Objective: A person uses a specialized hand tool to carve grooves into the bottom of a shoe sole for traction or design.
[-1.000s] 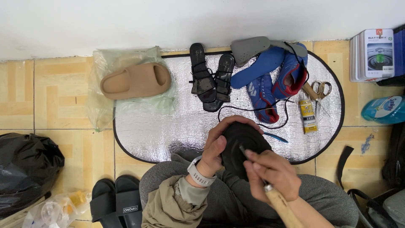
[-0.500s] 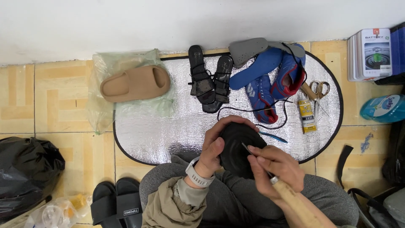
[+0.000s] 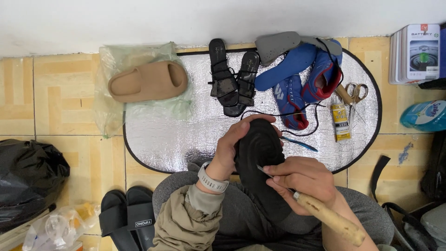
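A black shoe (image 3: 260,153) lies sole-up on my lap. My left hand (image 3: 234,144) grips its toe end from the left, a grey watch on the wrist. My right hand (image 3: 304,179) holds a wooden-handled awl (image 3: 327,218), whose thin metal tip touches the sole near its right edge. Both hands sit over the near edge of a silver oval mat (image 3: 186,135).
On the mat lie a tan slide (image 3: 148,81) on a plastic bag, black strappy sandals (image 3: 232,79), blue shoes (image 3: 302,79) with a grey insole, scissors (image 3: 355,93), a glue tube (image 3: 341,122) and a blue pen (image 3: 299,143). Black slides (image 3: 125,223) and a black bag (image 3: 28,181) lie left; boxes (image 3: 416,53) right.
My right hand has shifted slightly along the sole with the awl. The left hand keeps its grip on the toe.
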